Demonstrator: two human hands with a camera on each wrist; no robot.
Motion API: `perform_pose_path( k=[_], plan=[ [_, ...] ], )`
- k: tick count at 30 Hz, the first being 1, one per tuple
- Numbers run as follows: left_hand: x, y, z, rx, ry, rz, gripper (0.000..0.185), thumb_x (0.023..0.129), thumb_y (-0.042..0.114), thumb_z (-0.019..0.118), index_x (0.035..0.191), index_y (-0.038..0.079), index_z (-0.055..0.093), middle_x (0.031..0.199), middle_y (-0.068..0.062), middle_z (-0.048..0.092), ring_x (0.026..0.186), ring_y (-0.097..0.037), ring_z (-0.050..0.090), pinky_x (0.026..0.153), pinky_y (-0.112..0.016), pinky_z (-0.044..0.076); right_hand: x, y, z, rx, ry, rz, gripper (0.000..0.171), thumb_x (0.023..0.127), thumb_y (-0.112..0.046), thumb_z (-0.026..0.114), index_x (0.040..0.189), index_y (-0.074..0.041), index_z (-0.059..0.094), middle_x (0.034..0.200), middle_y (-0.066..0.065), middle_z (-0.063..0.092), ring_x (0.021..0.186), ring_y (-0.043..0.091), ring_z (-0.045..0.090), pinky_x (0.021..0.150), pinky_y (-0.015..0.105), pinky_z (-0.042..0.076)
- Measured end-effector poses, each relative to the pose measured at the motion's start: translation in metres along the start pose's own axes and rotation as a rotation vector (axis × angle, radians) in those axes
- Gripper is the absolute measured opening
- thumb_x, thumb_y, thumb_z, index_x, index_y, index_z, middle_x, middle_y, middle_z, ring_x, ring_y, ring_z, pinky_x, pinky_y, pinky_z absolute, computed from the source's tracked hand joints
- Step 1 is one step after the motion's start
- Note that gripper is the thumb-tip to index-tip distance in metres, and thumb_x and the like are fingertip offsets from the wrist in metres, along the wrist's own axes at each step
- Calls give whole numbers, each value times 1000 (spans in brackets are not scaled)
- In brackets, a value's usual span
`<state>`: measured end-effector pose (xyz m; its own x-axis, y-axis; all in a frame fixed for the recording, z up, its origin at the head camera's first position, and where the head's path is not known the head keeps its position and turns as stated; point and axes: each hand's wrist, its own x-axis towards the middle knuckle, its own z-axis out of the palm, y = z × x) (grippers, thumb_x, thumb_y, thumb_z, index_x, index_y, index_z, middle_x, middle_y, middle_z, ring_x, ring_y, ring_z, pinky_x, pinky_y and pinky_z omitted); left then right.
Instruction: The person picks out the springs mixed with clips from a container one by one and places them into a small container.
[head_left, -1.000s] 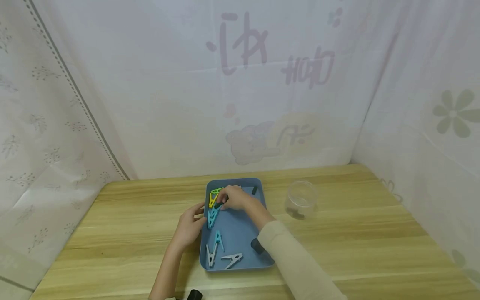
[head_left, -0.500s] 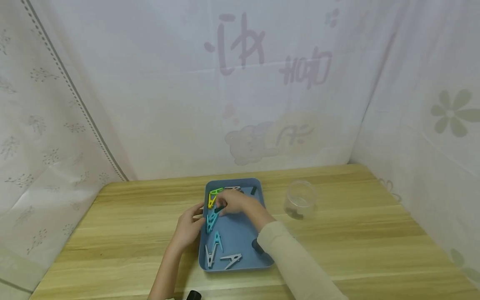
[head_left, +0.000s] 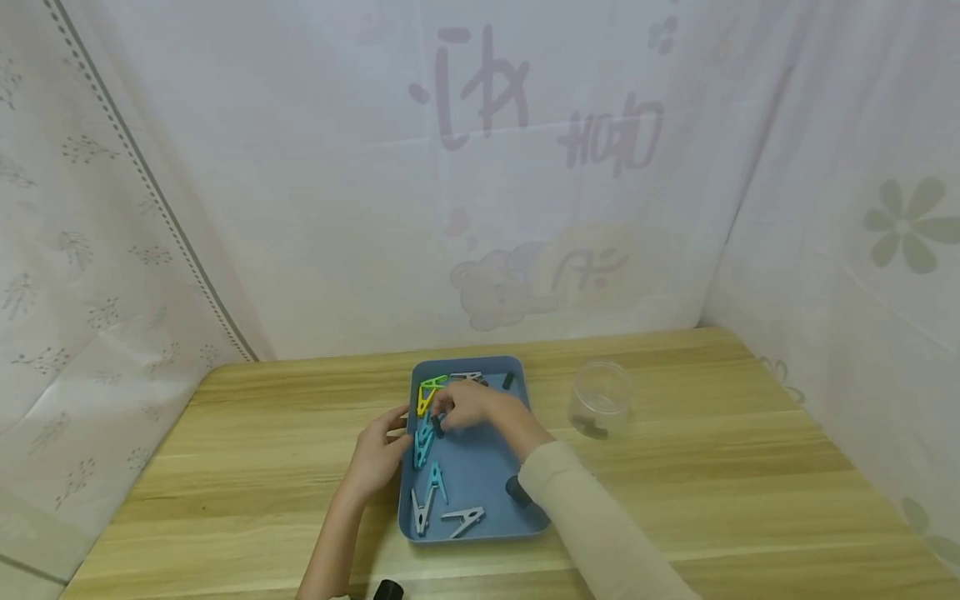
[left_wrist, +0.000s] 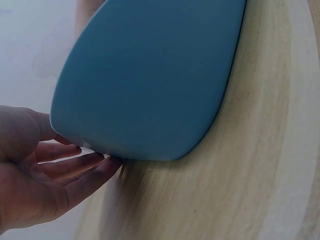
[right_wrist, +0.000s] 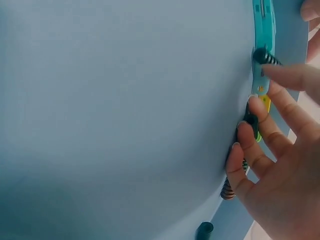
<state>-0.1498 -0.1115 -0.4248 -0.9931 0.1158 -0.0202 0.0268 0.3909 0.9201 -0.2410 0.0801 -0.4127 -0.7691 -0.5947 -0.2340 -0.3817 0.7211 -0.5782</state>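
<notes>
A shallow blue tray (head_left: 480,533) lies on the wooden table. My left hand (head_left: 378,450) touches its left side with fingers mostly straight, against the outer wall in the left wrist view. Inside the tray, my right hand (head_left: 467,404) pinches a small dark ribbed cylinder (right_wrist: 267,56) between thumb and index finger. The cylinder is right beside blue clothespins (head_left: 422,448) along the left wall. Near the right hand lie a yellow clothespin (head_left: 423,402) and a green clothespin (head_left: 433,382). The other right fingers partly hide small dark pieces in the right wrist view.
At the tray's near end lie grey clothespins (head_left: 467,520) and a light-blue clothespin (head_left: 437,482). A dark cylinder (head_left: 508,381) is in the far right corner. Right of the tray stands a clear round jar (head_left: 602,392) with dark pieces inside. Patterned cloth (head_left: 337,208) hangs behind the table.
The dark cylinder in my right fingers has shifted slightly nearer and turned from lying sideways to pointing more downward. My left hand stays at the tray's side.
</notes>
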Motion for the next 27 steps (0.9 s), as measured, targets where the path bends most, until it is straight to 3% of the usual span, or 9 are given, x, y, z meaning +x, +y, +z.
perform_pose_path(
  k=[6,12,20,24,27],
  plan=[
    [-1,0,0,5,-3,7,51,100,-3,53,150,-13,47,135,-36,61,119,-54,65,82,-46,61,-3,0,-1,-5,3,-23,18,96,-23,76,112,-14,77,85,-5,62,72,8,50,65,23,41],
    [0,-2,0,10,-6,16,52,99,-4,53,149,-14,47,135,-37,61,118,-55,65,82,-47,62,-5,2,0,6,35,-68,13,92,-20,83,96,-11,76,83,-5,62,73,6,49,66,20,42],
    [1,-3,1,1,-6,14,52,99,-4,53,150,-14,47,135,-38,61,119,-55,65,83,-48,62,-6,4,5,1,65,-31,32,82,-25,93,104,-14,73,79,-5,56,70,8,47,64,21,39],
    [1,-3,1,0,-5,13,52,99,-4,53,150,-14,47,135,-37,61,118,-54,66,82,-47,62,-9,2,6,-7,81,-35,32,82,-20,93,105,-11,72,75,-4,56,67,8,48,63,22,40],
    [1,-3,1,3,-3,9,52,99,-4,52,150,-13,47,134,-37,62,118,-53,66,82,-46,61,-10,0,7,-37,105,-13,36,81,-27,93,105,-10,72,77,-4,58,69,8,50,63,22,42]
  ],
)
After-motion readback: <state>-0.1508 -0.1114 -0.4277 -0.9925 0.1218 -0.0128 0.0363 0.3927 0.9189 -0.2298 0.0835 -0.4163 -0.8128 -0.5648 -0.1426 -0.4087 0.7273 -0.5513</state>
